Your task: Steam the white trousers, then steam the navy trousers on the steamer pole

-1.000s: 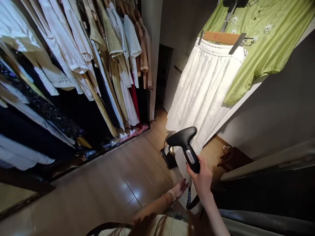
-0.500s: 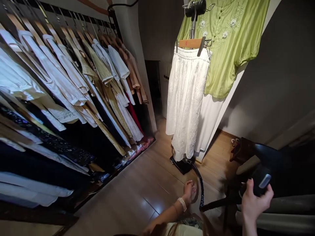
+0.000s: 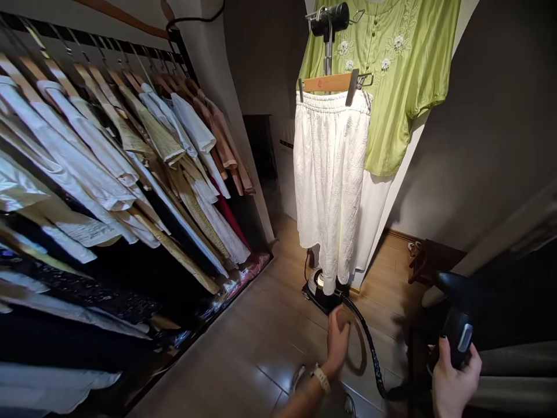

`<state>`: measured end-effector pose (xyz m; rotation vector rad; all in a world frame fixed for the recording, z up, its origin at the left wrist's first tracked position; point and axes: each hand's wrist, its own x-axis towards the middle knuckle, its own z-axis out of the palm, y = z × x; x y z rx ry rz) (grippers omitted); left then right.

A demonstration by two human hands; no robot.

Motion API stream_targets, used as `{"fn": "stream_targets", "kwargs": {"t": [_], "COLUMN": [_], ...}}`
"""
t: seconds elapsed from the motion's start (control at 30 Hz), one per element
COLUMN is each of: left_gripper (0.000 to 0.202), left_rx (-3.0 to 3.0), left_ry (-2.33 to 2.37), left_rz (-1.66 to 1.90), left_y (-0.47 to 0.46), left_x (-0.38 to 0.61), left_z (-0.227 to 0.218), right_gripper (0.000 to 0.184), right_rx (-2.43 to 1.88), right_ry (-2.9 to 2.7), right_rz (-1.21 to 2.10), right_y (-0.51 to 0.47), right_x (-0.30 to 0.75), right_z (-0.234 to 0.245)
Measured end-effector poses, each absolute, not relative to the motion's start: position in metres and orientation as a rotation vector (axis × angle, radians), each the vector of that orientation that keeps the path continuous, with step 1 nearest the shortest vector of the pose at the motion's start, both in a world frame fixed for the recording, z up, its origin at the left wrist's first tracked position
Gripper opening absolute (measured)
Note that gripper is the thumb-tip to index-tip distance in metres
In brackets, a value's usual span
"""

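Observation:
My right hand (image 3: pixel 452 374) is closed round the black handle of a garment steamer head (image 3: pixel 456 313) at the lower right. Its black hose (image 3: pixel 365 342) runs across the floor to the steamer base (image 3: pixel 319 290). My left hand (image 3: pixel 337 342) reaches out low toward that base, fingers extended and holding nothing, a watch strap on the wrist. A white skirt (image 3: pixel 328 174) hangs from a wooden clip hanger (image 3: pixel 328 82) on the steamer pole, straight ahead. Behind it hangs a green embroidered blouse (image 3: pixel 391 75).
A long rack of hung shirts and dresses (image 3: pixel 130 157) fills the left side. A dark doorway (image 3: pixel 261 151) lies beyond it. A small dark wooden stool (image 3: pixel 429 261) stands by the right wall. Wooden floor (image 3: pixel 256 348) runs between rack and steamer.
The steamer head has gone from in front of the skirt down to my right side. My left hand has stretched forward toward the steamer base. The view has risen and stepped back.

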<state>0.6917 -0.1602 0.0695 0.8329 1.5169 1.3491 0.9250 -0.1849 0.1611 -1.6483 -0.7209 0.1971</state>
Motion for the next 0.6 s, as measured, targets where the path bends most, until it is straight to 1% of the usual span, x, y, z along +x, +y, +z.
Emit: {"fn": "stream_targets", "kwargs": {"t": [0.03, 0.1, 0.17, 0.23, 0.3, 0.37, 0.43, 0.5, 0.6], "left_gripper": [0.066, 0.078, 0.089, 0.096, 0.098, 0.093, 0.088, 0.087, 0.091], "left_rx": [0.971, 1.240, 1.506, 1.755, 1.986, 2.115, 2.185, 2.263, 2.496], "left_ry": [1.552, 1.620, 1.588, 1.429, 1.155, 1.009, 1.031, 1.094, 1.031], "left_rz": [1.418, 1.511, 1.498, 1.396, 1.256, 1.226, 1.302, 1.368, 1.294], "left_y": [-0.146, -0.108, -0.068, -0.037, -0.025, -0.026, -0.025, -0.014, 0.024], "left_x": [0.683, 0.668, 0.659, 0.654, 0.645, 0.629, 0.608, 0.593, 0.596], "left_z": [0.087, 0.127, 0.162, 0.184, 0.192, 0.193, 0.198, 0.212, 0.242], "right_gripper": [0.078, 0.078, 0.080, 0.081, 0.082, 0.083, 0.084, 0.084, 0.086], "right_rx": [-1.645, -1.642, -1.624, -1.588, -1.554, -1.537, -1.542, -1.566, -1.565], "right_ry": [-0.692, -0.605, -0.507, -0.428, -0.358, -0.292, -0.249, -0.217, -0.164], "right_rz": [0.184, 0.143, 0.089, 0.002, -0.102, -0.192, -0.257, -0.314, -0.354], "right_y": [-0.189, -0.198, -0.204, -0.207, -0.208, -0.210, -0.213, -0.219, -0.231], "right_x": [0.919, 0.902, 0.879, 0.852, 0.823, 0.796, 0.770, 0.745, 0.709], "right_z": [0.161, 0.162, 0.160, 0.156, 0.151, 0.148, 0.151, 0.156, 0.167]}}
